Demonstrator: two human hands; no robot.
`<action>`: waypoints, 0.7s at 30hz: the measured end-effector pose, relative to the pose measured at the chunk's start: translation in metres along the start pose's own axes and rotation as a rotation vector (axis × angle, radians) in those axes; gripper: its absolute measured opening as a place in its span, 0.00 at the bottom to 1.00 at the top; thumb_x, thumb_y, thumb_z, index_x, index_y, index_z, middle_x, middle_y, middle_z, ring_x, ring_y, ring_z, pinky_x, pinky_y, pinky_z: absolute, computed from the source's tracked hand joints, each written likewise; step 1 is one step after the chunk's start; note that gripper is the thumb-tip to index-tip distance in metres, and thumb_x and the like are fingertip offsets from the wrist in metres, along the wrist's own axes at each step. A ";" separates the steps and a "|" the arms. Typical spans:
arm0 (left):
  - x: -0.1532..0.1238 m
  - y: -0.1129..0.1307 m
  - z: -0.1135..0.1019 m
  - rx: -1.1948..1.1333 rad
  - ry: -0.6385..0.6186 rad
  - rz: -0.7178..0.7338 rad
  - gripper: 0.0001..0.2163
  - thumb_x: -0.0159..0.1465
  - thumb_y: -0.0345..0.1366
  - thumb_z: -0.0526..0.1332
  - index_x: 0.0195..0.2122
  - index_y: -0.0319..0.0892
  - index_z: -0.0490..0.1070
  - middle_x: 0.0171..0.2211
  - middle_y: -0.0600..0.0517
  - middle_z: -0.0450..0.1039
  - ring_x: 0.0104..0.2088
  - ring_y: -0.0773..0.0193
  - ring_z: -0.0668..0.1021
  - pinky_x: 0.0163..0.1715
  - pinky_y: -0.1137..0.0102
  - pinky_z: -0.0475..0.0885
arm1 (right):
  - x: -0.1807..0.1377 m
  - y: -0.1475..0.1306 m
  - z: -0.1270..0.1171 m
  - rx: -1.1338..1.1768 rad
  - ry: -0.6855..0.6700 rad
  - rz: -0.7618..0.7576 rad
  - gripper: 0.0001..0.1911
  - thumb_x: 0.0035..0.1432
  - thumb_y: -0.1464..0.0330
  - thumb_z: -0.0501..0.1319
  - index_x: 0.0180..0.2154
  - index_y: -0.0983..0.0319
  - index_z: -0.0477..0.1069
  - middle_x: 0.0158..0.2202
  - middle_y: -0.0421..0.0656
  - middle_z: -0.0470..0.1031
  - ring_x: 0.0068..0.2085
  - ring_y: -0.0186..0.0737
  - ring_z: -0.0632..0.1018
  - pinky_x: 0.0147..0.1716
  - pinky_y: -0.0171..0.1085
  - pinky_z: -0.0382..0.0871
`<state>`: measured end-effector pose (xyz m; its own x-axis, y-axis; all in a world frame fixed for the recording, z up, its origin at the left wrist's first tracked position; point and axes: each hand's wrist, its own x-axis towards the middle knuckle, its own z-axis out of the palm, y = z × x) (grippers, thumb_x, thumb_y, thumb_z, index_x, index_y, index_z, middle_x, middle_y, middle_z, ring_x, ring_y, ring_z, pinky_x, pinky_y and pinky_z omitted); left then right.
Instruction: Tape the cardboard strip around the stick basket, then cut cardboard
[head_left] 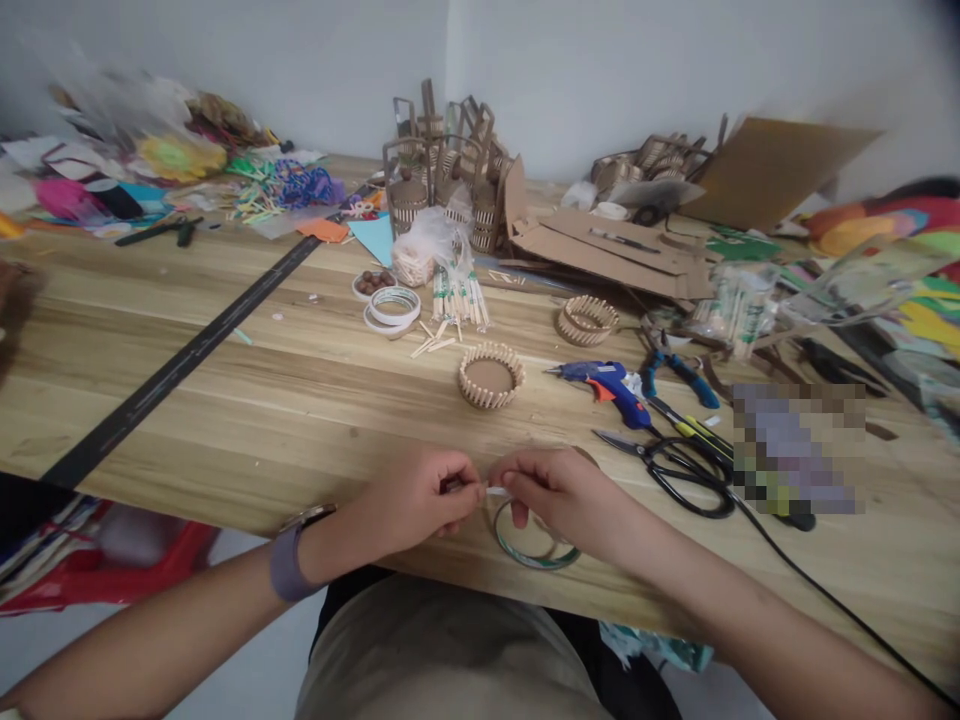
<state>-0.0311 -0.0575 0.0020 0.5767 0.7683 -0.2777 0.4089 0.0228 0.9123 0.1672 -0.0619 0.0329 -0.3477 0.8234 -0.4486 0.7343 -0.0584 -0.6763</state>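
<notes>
My left hand and my right hand are close together above the table's front edge, fingertips nearly touching. Both are closed in a pinch around a small pale strip, too small to make out clearly. Just below my right hand is a thin ring that looks like a roll of tape, its rim greenish; whether the strip joins it I cannot tell. Beyond the hands stands a round cardboard base ringed with short wooden sticks. A similar stick ring sits farther back.
On the right lie a blue glue gun, black scissors and blue-handled pliers. White tape rolls and bagged sticks stand behind. Small stick baskets and cardboard line the wall. A black cord crosses the right side.
</notes>
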 end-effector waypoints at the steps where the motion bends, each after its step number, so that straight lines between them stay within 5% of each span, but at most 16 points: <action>1: 0.000 0.000 0.000 -0.003 0.001 0.001 0.10 0.63 0.39 0.56 0.27 0.40 0.68 0.19 0.58 0.68 0.21 0.70 0.71 0.22 0.76 0.63 | -0.001 -0.001 0.000 0.008 0.002 0.001 0.15 0.61 0.72 0.51 0.33 0.63 0.77 0.23 0.38 0.74 0.20 0.31 0.64 0.23 0.32 0.55; 13: 0.000 -0.010 0.005 -0.072 0.008 -0.036 0.09 0.62 0.40 0.56 0.28 0.41 0.67 0.20 0.57 0.69 0.21 0.69 0.72 0.23 0.75 0.65 | -0.008 0.012 0.002 0.095 0.035 0.013 0.15 0.57 0.69 0.55 0.45 0.64 0.73 0.22 0.38 0.74 0.24 0.35 0.70 0.24 0.33 0.59; 16: -0.001 -0.013 0.003 -0.103 -0.043 -0.037 0.09 0.62 0.40 0.57 0.29 0.41 0.68 0.21 0.57 0.70 0.22 0.70 0.72 0.23 0.76 0.66 | -0.011 0.020 0.002 0.148 0.018 -0.022 0.08 0.57 0.66 0.56 0.36 0.62 0.72 0.23 0.38 0.73 0.24 0.34 0.70 0.25 0.33 0.59; 21: 0.001 -0.019 0.002 -0.110 -0.120 -0.022 0.12 0.64 0.43 0.57 0.31 0.40 0.71 0.22 0.57 0.70 0.22 0.71 0.72 0.24 0.76 0.67 | -0.016 0.029 0.001 0.151 -0.107 -0.077 0.14 0.58 0.60 0.57 0.25 0.61 0.70 0.24 0.39 0.71 0.25 0.33 0.66 0.25 0.33 0.57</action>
<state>-0.0365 -0.0580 -0.0162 0.6514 0.6851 -0.3260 0.3466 0.1136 0.9311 0.1930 -0.0772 0.0196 -0.4652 0.7645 -0.4461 0.6104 -0.0880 -0.7872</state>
